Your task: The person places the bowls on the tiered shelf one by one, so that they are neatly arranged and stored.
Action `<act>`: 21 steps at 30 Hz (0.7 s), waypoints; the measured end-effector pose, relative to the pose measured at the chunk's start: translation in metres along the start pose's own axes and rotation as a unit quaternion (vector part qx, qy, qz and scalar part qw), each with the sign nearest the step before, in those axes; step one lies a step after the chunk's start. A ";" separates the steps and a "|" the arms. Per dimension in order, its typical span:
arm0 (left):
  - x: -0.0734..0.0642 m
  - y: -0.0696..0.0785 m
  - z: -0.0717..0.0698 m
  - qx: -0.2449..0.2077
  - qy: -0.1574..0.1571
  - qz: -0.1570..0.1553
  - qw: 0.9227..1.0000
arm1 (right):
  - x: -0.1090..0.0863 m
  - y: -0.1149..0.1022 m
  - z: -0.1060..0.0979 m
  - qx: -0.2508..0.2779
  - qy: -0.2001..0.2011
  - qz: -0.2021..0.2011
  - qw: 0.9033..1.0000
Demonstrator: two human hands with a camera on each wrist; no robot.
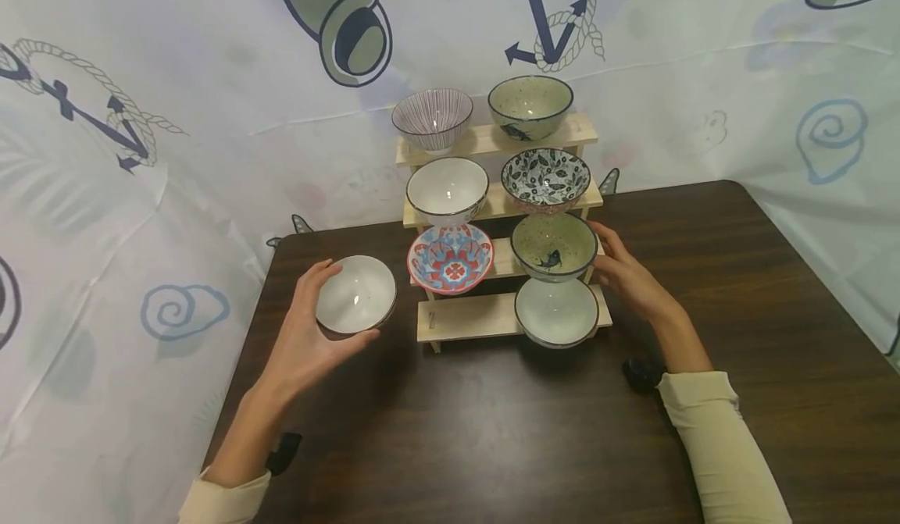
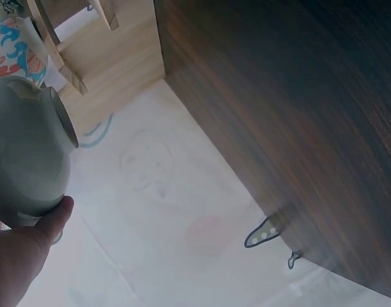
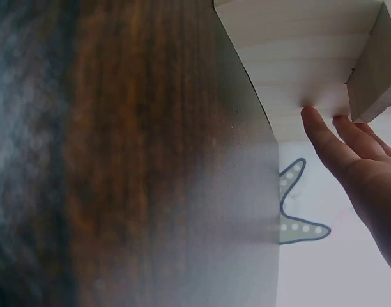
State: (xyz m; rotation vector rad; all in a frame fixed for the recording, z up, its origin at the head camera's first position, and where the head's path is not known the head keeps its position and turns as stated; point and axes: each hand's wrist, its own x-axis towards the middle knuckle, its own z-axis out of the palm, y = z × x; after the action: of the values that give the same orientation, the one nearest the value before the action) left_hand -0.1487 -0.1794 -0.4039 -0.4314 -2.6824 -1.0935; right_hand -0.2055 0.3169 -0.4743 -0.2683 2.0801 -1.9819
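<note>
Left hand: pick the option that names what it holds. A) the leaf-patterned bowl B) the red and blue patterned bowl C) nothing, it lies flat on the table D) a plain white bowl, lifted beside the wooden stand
D: the left hand curls its thumb and fingers round a plain white bowl, up off the dark table to the left of the wooden stand.

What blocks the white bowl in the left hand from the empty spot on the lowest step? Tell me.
Nothing visible does. The left hand holds the white bowl just left of the wooden stepped rack; the lowest step's left half is bare, with another white bowl on its right half.
</note>
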 end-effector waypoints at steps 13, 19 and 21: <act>-0.006 0.004 0.008 -0.015 -0.011 0.020 1.000 | -0.001 0.000 0.001 -0.002 0.000 0.001 1.000; -0.011 0.006 0.012 -0.018 -0.020 0.022 0.999 | -0.001 -0.001 0.001 -0.004 0.001 0.002 1.000; -0.013 0.006 0.014 -0.017 -0.021 0.023 0.999 | -0.001 -0.001 0.001 -0.006 0.001 0.005 1.000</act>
State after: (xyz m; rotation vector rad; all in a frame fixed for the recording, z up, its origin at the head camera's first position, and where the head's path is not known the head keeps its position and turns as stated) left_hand -0.1358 -0.1684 -0.4136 -0.5256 -2.6779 -1.1319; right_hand -0.2042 0.3163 -0.4731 -0.2588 2.0915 -1.9658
